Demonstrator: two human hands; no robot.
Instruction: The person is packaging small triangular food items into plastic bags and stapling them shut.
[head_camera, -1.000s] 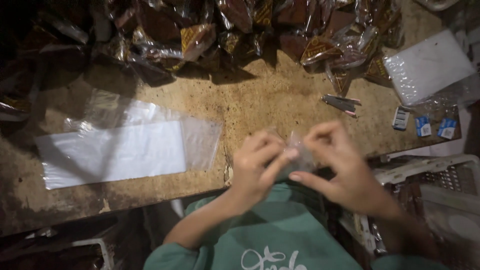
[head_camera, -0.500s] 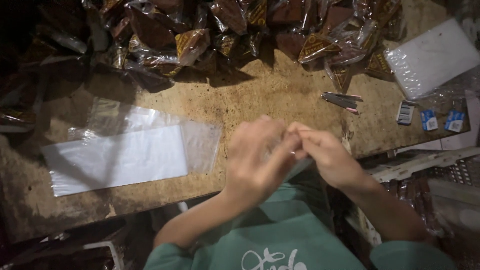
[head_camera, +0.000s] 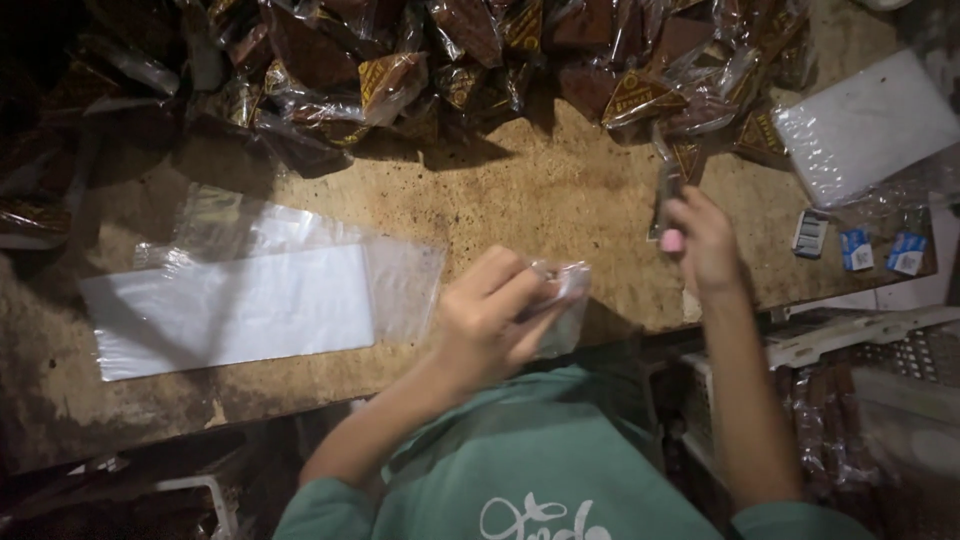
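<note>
My left hand (head_camera: 492, 318) pinches a small clear plastic bag (head_camera: 562, 305) by its folded top, just over the near edge of the worn wooden table (head_camera: 520, 200). My right hand (head_camera: 700, 235) has reached out to the right and grips a small metal stapler (head_camera: 665, 190) with a pink end, lifted a little off the table. A flat stack of clear and white plastic bags (head_camera: 240, 300) lies to the left of my left hand.
A heap of brown goods in clear wrappers (head_camera: 480, 50) fills the back of the table. A white padded sheet (head_camera: 865, 120) and small blue-and-white boxes (head_camera: 855, 245) lie at the right. A white plastic crate (head_camera: 860, 350) stands below the table's right edge.
Both hands were together on the small bag. Now my right hand has let go, moved right and taken up the stapler, while my left hand keeps the bag.
</note>
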